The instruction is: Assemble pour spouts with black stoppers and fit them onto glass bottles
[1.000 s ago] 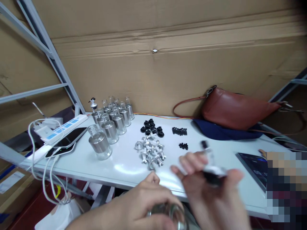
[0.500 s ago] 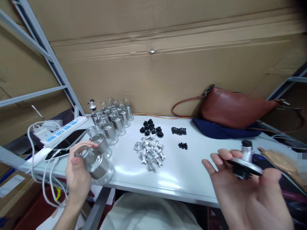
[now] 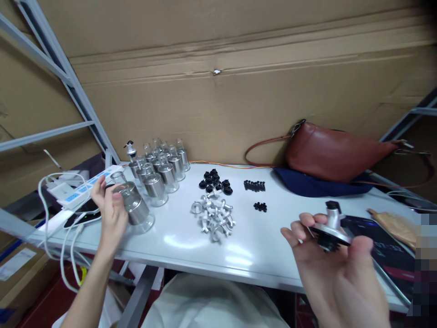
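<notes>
Silver stopper [image 3: 330, 232], stem [image 3: 333, 218] upward, near-vertical, pinched in right hand [image 3: 339, 275]; left hand [image 3: 112, 213] half-curled at upright bottle [image 3: 136, 207], grip unclear

The bottles [image 3: 136, 210] are clear glass, each with a plain silver band. The spout [image 3: 333, 224] is bright silver, black at its tip and underside. The heaped fittings [image 3: 218, 215] are silver-grey; the stoppers [image 3: 226, 188], tubes [image 3: 254, 186] and caps [image 3: 260, 207] are all black. The tabletop [image 3: 266, 241] is glossy white, the bag [image 3: 327, 152] reddish brown, the cloth [image 3: 300, 187] navy, the cardboard [image 3: 170, 100] tan, the power strip [image 3: 91, 183] white with light-blue patches.
</notes>
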Tool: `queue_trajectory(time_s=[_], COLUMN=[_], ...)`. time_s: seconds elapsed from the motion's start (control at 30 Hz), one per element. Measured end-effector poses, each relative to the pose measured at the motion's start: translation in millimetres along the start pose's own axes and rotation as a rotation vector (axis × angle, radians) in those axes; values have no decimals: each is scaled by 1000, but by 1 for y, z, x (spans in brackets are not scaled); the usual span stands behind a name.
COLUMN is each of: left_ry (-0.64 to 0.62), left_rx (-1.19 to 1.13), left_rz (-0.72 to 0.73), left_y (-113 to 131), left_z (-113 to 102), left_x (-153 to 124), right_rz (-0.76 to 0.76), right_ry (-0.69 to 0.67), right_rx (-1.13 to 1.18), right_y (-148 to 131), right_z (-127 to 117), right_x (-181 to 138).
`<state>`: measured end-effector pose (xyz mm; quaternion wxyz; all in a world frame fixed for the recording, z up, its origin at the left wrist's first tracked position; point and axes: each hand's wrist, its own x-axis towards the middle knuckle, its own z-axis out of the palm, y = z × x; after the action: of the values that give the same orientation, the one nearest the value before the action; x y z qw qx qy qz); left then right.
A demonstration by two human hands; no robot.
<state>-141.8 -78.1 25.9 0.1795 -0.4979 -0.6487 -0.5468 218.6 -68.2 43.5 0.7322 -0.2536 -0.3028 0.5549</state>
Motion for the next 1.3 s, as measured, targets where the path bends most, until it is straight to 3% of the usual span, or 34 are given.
queue_trajectory(time_s=[0.17, 0.3, 0.43, 0.57, 0.7, 0.77, 0.87, 0.97, 1.03, 1.1, 1.3], left_ry=[-80, -137, -109, 87, 368, 244, -247, -657, -794, -829, -671], left_rx=[12, 19, -11, -83, -235, -455, -703, -704, -669, -634, -555], left_rz=[-19, -14, -12, 43, 151, 246, 351, 378, 365, 373, 556], left_y=[-20, -16, -14, -14, 16, 43, 87, 121, 136, 145, 151], left_z=[5, 12, 17, 22, 31, 36, 44, 56, 65, 75, 81], left_x=[8, 9, 8, 5, -14, -35, -75, -102, -108, -108, -109], right_rz=[56, 71, 91, 148, 202, 245, 291, 302, 293, 267, 111], right_ry=[18, 16, -7, -10, 84, 63, -72, -160, -176, -172, -234], right_rx=[-20, -19, -30, -88, -236, -339, -489, -540, -543, -546, -530], right_y=[4, 12, 19, 26, 35, 41, 50, 57, 60, 62, 65], right_z=[2, -1, -7, -12, -18, -20, -22, -23, -25, -30, -41], right_x=[-1, -1, -1, -6, -8, -6, -5, -5, -6, -6, -8])
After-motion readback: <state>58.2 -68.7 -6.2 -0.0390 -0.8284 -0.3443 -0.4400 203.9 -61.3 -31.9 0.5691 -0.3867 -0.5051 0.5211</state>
